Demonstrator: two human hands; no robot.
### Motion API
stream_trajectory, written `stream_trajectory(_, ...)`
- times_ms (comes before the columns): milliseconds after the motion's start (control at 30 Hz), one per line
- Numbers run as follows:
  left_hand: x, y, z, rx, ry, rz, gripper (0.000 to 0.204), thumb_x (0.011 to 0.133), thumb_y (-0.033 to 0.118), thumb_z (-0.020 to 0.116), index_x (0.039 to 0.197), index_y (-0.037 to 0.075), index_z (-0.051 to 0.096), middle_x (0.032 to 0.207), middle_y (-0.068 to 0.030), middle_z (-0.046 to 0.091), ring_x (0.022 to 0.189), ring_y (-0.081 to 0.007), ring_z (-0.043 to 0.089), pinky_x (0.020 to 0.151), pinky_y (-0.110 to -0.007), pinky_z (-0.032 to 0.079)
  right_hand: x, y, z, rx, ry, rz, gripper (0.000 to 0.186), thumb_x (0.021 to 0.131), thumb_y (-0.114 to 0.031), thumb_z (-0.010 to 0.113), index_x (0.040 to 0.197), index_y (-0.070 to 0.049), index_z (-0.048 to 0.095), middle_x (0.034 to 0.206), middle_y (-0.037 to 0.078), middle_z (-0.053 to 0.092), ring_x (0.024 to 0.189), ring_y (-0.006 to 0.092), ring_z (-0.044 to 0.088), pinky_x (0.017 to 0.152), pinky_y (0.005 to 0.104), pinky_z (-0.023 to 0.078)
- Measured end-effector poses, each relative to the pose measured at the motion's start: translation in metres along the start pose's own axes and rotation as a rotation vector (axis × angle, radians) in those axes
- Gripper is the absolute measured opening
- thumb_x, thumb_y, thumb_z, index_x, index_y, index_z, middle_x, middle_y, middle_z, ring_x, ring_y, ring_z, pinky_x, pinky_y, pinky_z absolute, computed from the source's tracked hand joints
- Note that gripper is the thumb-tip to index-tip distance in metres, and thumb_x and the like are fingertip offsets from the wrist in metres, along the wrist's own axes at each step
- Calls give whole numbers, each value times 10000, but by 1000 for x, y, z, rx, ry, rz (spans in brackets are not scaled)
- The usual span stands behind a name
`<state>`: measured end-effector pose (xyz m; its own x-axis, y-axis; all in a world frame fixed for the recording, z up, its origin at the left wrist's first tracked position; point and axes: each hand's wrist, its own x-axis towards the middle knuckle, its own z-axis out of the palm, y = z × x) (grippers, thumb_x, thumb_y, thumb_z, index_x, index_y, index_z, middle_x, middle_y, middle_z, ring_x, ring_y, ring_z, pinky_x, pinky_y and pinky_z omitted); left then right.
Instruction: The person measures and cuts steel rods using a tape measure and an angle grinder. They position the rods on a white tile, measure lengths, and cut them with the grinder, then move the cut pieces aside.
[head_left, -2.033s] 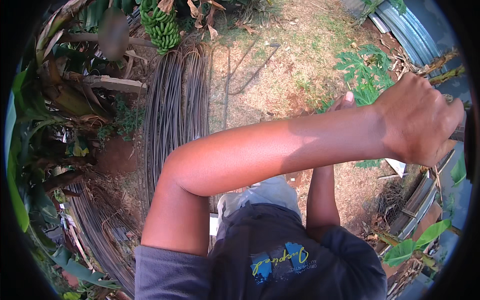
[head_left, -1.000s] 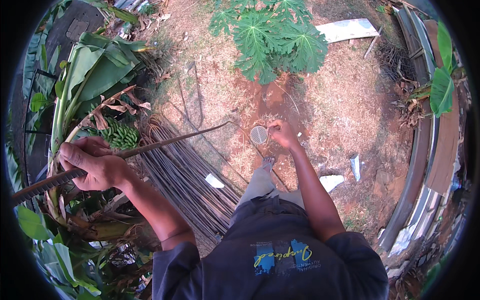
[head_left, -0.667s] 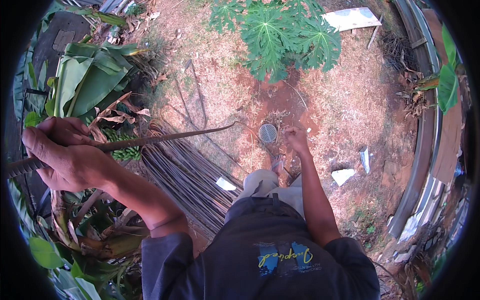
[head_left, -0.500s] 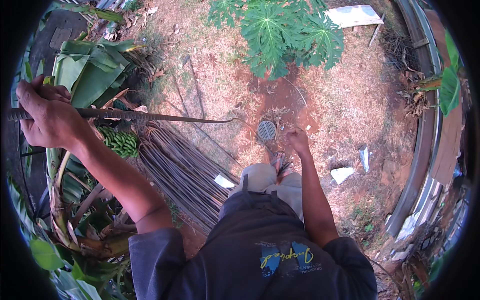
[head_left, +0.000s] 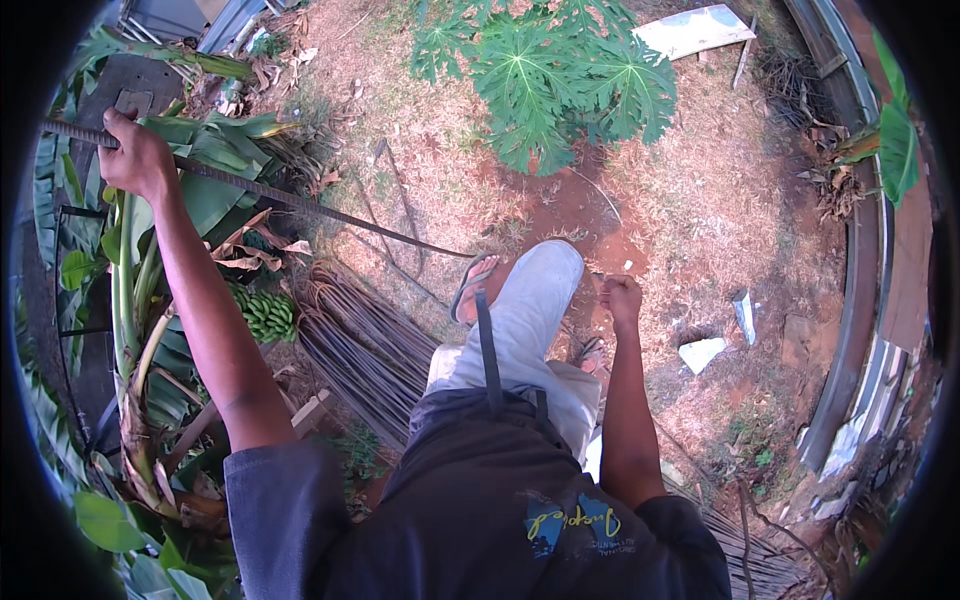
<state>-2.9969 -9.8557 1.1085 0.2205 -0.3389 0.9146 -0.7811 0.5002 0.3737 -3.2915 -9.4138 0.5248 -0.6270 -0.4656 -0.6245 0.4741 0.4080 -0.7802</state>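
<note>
The person's left hand (head_left: 137, 152) is closed around one end of a long, thin, dark ribbed steel rod (head_left: 300, 203), held out high to the left, and the rod slants down to the red-brown dirt near the raised foot in a grey flip-flop sandal (head_left: 470, 287). The right hand (head_left: 622, 298) hangs curled into a loose fist with nothing in it. The rod looks stiff but whippy over its length, fairly heavy and rough enough to grip; gripped at one end it will likely sag and swing, so a hold nearer its middle would balance it better beside the bundle of similar rods (head_left: 365, 350).
</note>
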Motion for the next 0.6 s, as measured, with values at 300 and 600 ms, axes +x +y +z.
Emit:
stream_trajectory(300, 18, -36, 11, 33, 1, -93, 489, 1014, 439, 599, 940, -6, 786, 822, -141, 767, 789, -262, 722, 775, -418, 535, -5, -8, -9, 320, 175, 84, 123, 971, -131, 643, 1056, -43, 655, 822, 70, 687, 598, 140, 653, 532, 276, 544)
stream_trajectory(600, 37, -81, 48, 134, -26, -97, 514, 1001, 488, 569, 914, 33, 792, 829, -167, 763, 848, -343, 731, 837, -474, 528, 39, -3, 2, 316, 154, 50, 116, 974, -149, 654, 1049, -62, 638, 821, 57, 684, 608, 141, 643, 547, 282, 539)
